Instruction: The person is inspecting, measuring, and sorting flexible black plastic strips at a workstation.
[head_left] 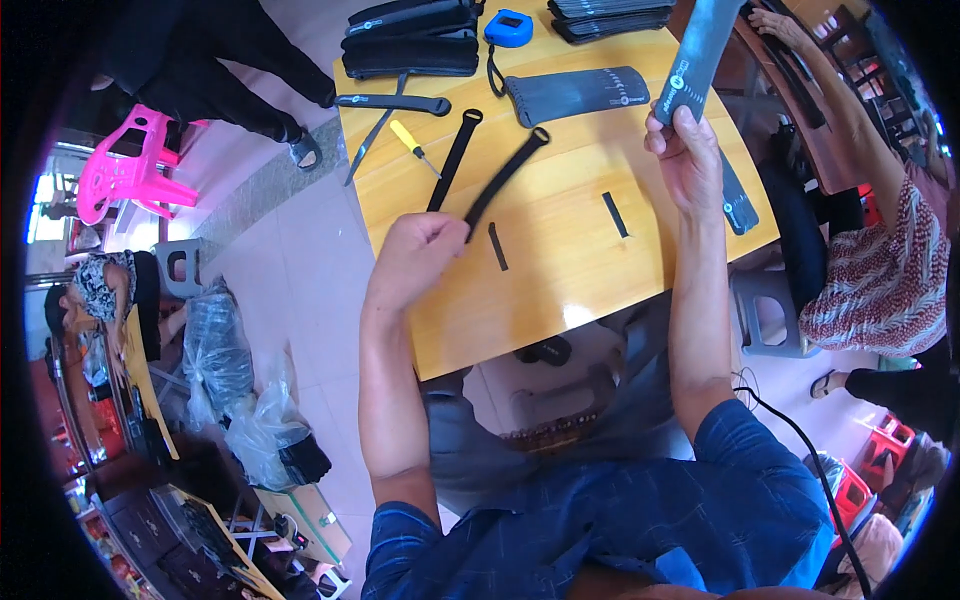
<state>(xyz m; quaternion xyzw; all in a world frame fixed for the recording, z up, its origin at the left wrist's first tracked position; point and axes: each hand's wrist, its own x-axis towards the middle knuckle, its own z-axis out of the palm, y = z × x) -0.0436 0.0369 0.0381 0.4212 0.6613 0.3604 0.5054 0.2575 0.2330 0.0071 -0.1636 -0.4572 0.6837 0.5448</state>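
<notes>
My left hand (412, 262) is closed on a narrow black strap (507, 180) with a looped far end, held over the table's left part. A second looped black strap (456, 158) lies beside it. My right hand (690, 165), raised over the table's right side, pinches the lower end of a long flat dark-grey fabric sleeve (692, 70) with white print; its top runs out of view. Between my hands, two short black strips (498, 247) (615, 215) lie apart on the wood. Another dark-grey piece (738, 200) lies partly behind my right forearm.
On the yellow wooden table (540, 300) lie a yellow screwdriver (405, 138), a blue tape measure (509, 29), a flat dark pouch (578, 95) and stacked black pouches (410, 45). A pink plastic chair (135, 170) stands left. Another person's arm (850, 110) reaches in at right.
</notes>
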